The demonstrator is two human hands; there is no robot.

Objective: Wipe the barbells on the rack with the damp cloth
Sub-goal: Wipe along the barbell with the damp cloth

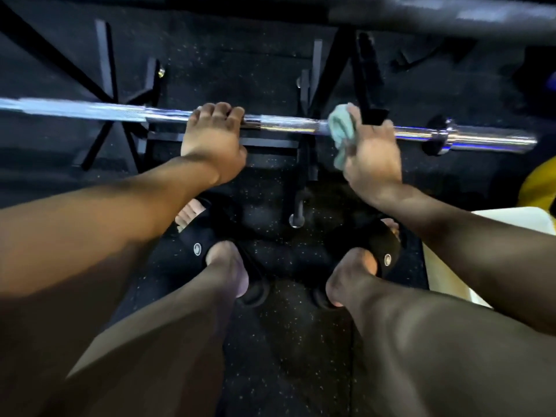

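Note:
A chrome barbell [285,123] runs left to right across the view, resting on a black rack [371,115]. My left hand [213,139] wraps over the bar near its middle. To the right, my right hand [371,155] holds a crumpled pale green cloth [341,130], which is pressed against the bar just left of the rack's black holder. The bar's right sleeve and collar [481,139] stick out beyond my right hand. Another thick dark bar [451,16] crosses the top of the view, blurred.
Black rack legs and cross braces [111,85] stand on the speckled black rubber floor [285,341]. My feet in black sandals [210,236] are below the bar. A short metal peg [296,218] stands between my feet. A white and yellow object [535,206] sits at the right edge.

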